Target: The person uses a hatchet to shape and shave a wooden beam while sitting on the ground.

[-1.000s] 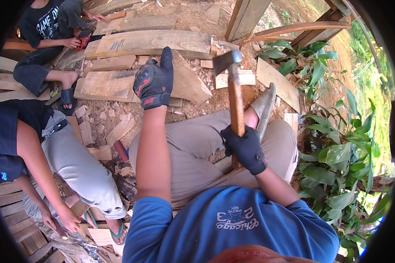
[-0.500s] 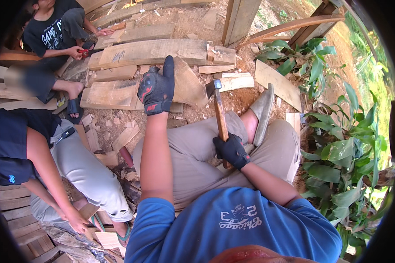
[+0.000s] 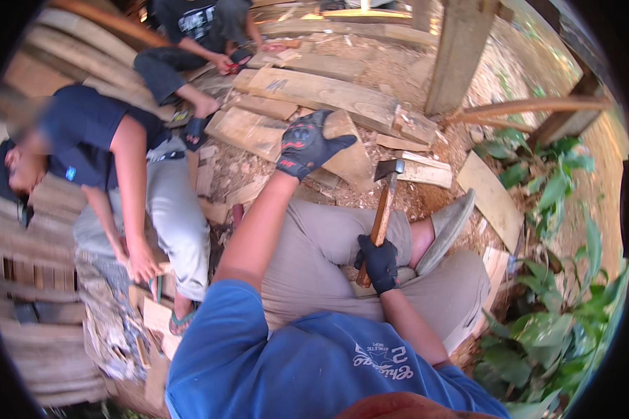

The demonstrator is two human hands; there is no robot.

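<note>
My right hand (image 3: 378, 264), in a dark glove, is wrapped round the lower wooden handle of a hatchet (image 3: 382, 213). The tool stands nearly upright above my lap, its small dark metal head (image 3: 389, 168) at the top. My left hand (image 3: 310, 145), in a black and red glove, is raised ahead with the thumb stretched out to the right. It appears to hold nothing; its fingertips are partly foreshortened. Behind that hand lies a flat brown board (image 3: 348, 157). A pale split piece of wood (image 3: 426, 170) rests on the ground beyond the hatchet head.
Thick planks (image 3: 321, 91) lie ahead among wood chips. At the left a person in a dark shirt (image 3: 105, 133) bends down; another person (image 3: 203, 31) sits at the far left. A wooden post (image 3: 461, 59) and leafy plants (image 3: 538, 335) are on the right.
The view has swung left, so the scene sits farther right. My left hand has turned, its thumb now pointing right instead of up. My right hand keeps its hold on the hatchet.
</note>
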